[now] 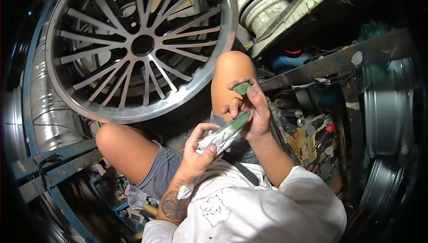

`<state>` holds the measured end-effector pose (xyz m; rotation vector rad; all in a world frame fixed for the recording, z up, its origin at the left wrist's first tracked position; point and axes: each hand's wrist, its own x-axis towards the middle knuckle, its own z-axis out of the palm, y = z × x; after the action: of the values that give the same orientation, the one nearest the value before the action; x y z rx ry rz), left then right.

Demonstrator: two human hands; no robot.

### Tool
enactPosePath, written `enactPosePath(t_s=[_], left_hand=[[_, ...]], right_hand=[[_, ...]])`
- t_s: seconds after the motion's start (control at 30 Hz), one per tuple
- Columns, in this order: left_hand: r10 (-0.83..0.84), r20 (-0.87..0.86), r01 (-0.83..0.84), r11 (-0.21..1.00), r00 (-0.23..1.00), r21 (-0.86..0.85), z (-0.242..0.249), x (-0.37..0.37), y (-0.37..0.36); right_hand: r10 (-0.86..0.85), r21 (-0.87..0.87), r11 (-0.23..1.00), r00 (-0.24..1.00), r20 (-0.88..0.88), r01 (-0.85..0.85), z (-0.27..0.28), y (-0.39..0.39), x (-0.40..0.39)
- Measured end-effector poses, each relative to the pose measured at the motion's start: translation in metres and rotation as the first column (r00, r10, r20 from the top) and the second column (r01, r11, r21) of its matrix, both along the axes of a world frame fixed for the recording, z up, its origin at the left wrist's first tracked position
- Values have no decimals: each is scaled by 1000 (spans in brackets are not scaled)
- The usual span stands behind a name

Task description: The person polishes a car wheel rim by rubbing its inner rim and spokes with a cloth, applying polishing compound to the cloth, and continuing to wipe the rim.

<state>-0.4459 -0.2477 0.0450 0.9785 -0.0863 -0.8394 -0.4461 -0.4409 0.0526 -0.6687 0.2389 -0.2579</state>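
My left hand [198, 149] is closed round a crumpled silver-white tube [218, 139] with a green end, the thumb pressed along its side. That green end points up and right, close to the palm of my right hand [255, 109]. Between the thumb and fingertips of the right hand is a small flat green piece [241, 89]. Both hands are above my lap, near one bare knee. Beyond my knees, a large multi-spoke wheel rim [132, 45] lies tilted towards me, its outer lip just past them.
A dusty white-grey wheel [263, 7] sits at the top right. On the right, a metal beam [330, 65] runs above a cluttered bin of tools and small bottles [307, 129]. Silver rims [388, 109] stand at the far right. Blue metal framing [62, 203] borders the left.
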Motion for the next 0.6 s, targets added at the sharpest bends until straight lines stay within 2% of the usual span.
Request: enactPosePath(t_s=[0.03, 0.13, 0.17, 0.27, 0.3, 0.33, 0.4, 0.43, 0.53, 0.6], left_hand=[[-37, 25, 38, 999, 999, -20, 2, 1, 5], [9, 37, -9, 1000, 999, 9, 2, -2, 7], [38, 108, -47, 996, 993, 79, -4, -6, 8], [77, 140, -98, 984, 987, 146, -10, -14, 2], [153, 273, -206, 962, 950, 178, -15, -18, -3], [149, 459, -265, 943, 876, 200, -18, -18, -5], [98, 769, -389, 898, 631, 205, -22, -16, -7], [102, 750, -399, 888, 653, 227, -24, -19, -7], [62, 906, -501, 848, 418, 173, -27, -20, -11], [36, 944, -525, 838, 327, 150, -23, -18, -15]], right_hand=[[-3, 60, 998, 1000, -13, 4, -1, 7, 2], [-2, 233, 972, 998, -59, 16, -5, 18, 6], [-3, 287, 958, 997, -76, 25, -5, 19, 7], [-44, 333, 940, 992, -116, 81, -4, 22, 12], [-65, 319, 942, 990, -129, 103, -5, 22, 15], [-86, 306, 944, 986, -141, 126, -5, 21, 18], [-130, 281, 944, 978, -163, 172, -8, 22, 22], [-150, 278, 939, 970, -192, 200, -8, 23, 24], [-210, 284, 922, 956, -207, 264, -10, 27, 26], [-217, 292, 916, 953, -213, 274, -9, 28, 31]])
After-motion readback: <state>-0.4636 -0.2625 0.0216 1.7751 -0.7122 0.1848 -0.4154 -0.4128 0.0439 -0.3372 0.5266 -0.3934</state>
